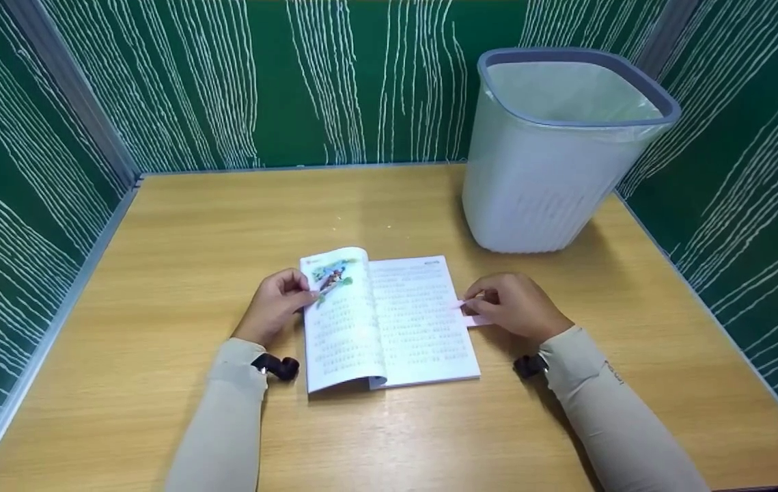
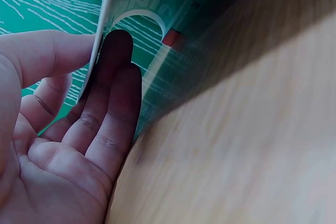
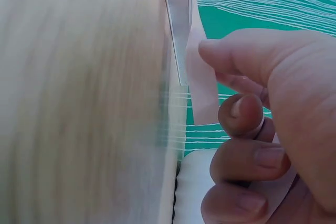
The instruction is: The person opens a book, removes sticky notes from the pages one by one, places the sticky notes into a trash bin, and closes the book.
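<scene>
An open book (image 1: 423, 321) with printed pages lies on the table, a coloured picture at the top of its left page. The left hand (image 1: 274, 304) pinches the book's left side between thumb and fingers; in the left wrist view the fingers (image 2: 118, 93) reach behind the cover, lifting it off the wood. At the right edge, the right hand (image 1: 517, 305) holds a pink paper strip (image 1: 476, 320) by thumb and curled fingers. In the right wrist view the thumb lies against a pink strip (image 3: 203, 87) beside the pages, and more pale paper (image 3: 273, 198) shows under the lower fingers.
A white waste bin (image 1: 552, 178) with a grey rim and a liner stands at the table's back right. Green panels with white streaks (image 1: 320, 82) enclose the back and sides of the wooden table (image 1: 225, 212). Tiny pale scraps (image 1: 389, 226) lie behind the book.
</scene>
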Available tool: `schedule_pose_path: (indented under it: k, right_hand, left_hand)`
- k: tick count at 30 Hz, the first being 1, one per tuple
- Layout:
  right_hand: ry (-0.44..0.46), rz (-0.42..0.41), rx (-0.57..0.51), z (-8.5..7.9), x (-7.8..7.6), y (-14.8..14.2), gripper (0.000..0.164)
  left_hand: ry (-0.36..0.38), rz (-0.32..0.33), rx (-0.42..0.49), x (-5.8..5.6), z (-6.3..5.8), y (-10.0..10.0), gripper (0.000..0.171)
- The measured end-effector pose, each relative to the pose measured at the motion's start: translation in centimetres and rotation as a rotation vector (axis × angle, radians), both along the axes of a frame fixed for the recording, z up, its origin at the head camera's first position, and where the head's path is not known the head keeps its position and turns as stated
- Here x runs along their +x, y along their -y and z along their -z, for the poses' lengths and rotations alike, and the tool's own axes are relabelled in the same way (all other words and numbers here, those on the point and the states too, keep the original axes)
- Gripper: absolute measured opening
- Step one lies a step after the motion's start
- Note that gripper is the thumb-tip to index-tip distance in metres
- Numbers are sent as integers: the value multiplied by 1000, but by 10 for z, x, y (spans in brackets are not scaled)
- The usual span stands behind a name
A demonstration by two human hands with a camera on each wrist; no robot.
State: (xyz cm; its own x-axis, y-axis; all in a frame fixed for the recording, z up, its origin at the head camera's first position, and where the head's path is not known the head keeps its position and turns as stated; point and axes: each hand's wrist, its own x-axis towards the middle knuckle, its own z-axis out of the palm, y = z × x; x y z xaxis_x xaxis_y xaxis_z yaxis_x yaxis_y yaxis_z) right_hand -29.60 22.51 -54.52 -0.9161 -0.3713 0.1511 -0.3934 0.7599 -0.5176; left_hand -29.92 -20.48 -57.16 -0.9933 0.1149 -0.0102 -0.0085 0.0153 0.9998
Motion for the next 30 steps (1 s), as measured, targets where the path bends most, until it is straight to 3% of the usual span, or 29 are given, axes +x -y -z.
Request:
schedule_pose_path:
  k: [30]
  right_hand:
    - [4, 33, -77, 1, -3, -4, 6]
  left_hand:
    - [6, 6, -52, 1, -3, 0, 15]
